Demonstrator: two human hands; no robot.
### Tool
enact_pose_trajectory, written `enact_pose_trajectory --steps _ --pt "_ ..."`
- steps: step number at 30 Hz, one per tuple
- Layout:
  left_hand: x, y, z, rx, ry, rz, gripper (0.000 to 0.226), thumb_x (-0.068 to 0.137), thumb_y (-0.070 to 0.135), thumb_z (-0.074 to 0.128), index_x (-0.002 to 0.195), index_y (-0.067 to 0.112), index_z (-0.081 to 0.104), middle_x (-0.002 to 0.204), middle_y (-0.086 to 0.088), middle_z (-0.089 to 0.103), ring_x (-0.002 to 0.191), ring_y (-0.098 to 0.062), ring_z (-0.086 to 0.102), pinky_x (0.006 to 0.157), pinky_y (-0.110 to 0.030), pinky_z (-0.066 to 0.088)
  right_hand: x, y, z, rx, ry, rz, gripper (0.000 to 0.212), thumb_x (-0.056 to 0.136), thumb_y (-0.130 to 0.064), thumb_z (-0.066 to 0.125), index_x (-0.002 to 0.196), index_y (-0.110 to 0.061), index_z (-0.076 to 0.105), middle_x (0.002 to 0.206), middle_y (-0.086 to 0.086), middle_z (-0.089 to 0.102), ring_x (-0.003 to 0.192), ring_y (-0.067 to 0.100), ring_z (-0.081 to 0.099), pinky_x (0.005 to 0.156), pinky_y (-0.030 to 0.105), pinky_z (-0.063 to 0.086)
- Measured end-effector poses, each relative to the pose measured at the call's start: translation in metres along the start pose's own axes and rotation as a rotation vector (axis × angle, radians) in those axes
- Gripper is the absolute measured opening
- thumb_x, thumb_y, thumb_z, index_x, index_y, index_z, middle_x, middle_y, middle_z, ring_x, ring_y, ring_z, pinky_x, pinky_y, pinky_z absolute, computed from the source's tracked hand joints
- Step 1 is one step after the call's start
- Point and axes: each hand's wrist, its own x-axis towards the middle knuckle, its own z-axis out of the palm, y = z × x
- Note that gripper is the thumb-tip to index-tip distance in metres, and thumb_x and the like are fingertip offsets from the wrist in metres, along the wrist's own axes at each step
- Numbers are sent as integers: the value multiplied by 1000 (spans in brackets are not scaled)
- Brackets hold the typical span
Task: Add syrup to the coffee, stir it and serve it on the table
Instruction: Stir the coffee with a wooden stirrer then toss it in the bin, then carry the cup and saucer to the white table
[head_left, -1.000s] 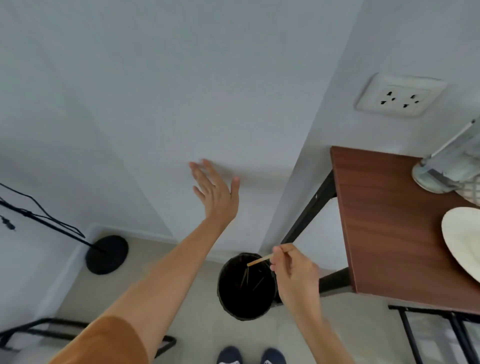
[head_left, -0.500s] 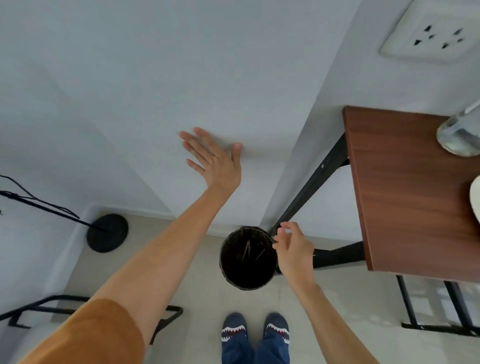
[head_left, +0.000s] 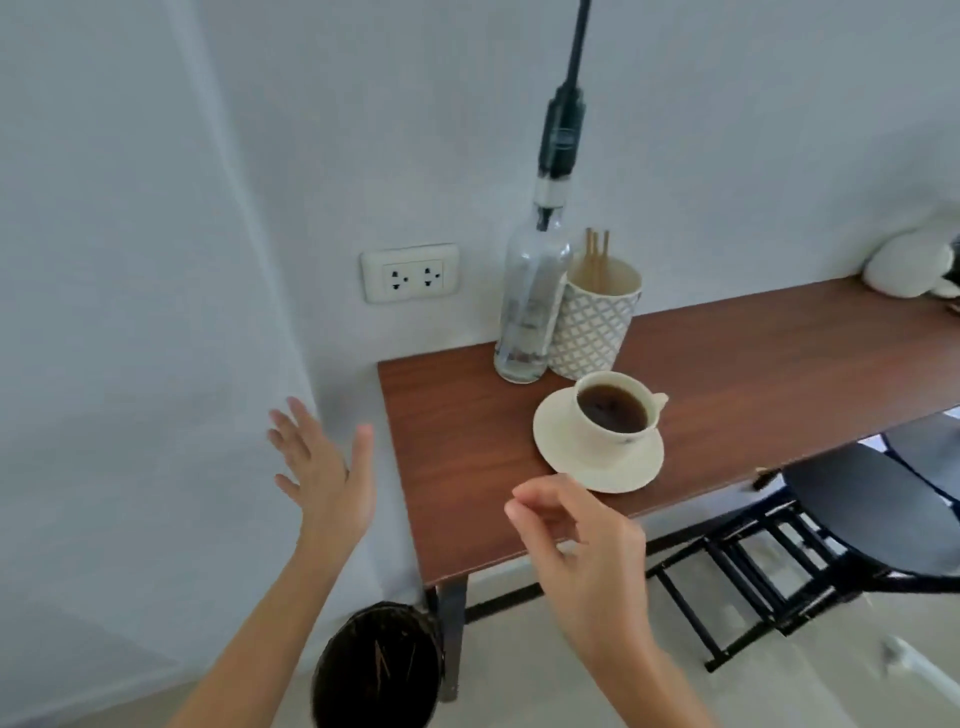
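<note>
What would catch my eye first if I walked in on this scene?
Most likely the white cup of dark coffee on its saucer, near the left end of the wooden table. Behind it, a tall clear bottle stands against the wall. In front, both empty hands hover, the left hand spread, the right hand loosely curled.

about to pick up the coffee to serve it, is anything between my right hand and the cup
Nothing visible. The right hand hovers empty over the table's near edge; only bare tabletop and the saucer's rim lie before the cup. The bottle and stick holder stand behind it.
</note>
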Motion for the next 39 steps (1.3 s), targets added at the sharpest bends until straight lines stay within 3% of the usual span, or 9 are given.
enact_pose_trajectory --steps 5,9,12,15,20,28,31,36,39 --pt "-51 53 68 170 -273 151 76 100 51 46 160 30 4 170 1 -8 154 -16 -18 120 -52 -13 30 67 -91 -38 133 154 17 85 -23 75 76 -33 65 81 -22 71 75 2 66 63 7 48" --pt "-70 69 114 213 -436 177 108 72 85 45 159 36 3 170 3 -3 154 -15 -15 117 -52 -19 60 121 -123 -50 27 251 11 90 -25 70 95 -32 65 79 -12 71 76 4 66 69 18 52" --pt "-69 78 133 219 -402 240 111 67 92 42 157 43 0 170 5 1 155 -13 -9 117 -55 -19 88 138 -122 -15 -93 186 32 95 -22 65 126 -22 59 106 -10 68 94 -2 63 73 7 45" --pt "-67 85 141 165 -384 282 97 75 88 40 154 50 -2 169 11 8 155 -5 -2 117 -56 -18 111 146 -113 -5 -196 109 36 101 -26 51 137 -20 55 119 -5 67 105 5 63 85 11 44" --pt "-68 89 148 196 -379 296 77 90 75 36 155 51 4 166 21 16 154 -3 10 118 -60 -15 121 153 -104 -5 -127 25 23 104 -24 45 116 -26 64 91 -17 70 92 -7 63 72 4 45" --pt "-66 90 151 227 -358 292 74 91 71 34 156 49 5 164 17 24 153 -3 14 120 -59 -11 127 147 -97 -23 -86 63 20 103 -25 45 93 -28 62 72 -8 66 70 8 63 61 14 44" --pt "-66 87 152 313 -357 307 82 86 78 28 157 46 2 166 11 22 154 -7 11 120 -58 -11 126 144 -97 -45 -65 117 20 103 -25 46 105 -22 66 81 -10 68 79 12 65 65 9 42" --pt "-66 74 152 496 -371 292 96 81 84 26 160 34 4 170 3 7 156 -17 -4 119 -57 -14 115 146 -101 -250 -141 275 38 99 -24 56 135 -10 55 123 7 63 109 20 60 90 28 46" --pt "-64 73 151 510 -379 295 95 86 78 36 161 27 7 170 6 10 157 -18 -5 120 -57 -12 103 143 -102 -341 -205 318 42 97 -27 61 136 -15 54 119 3 61 109 19 58 89 29 46"
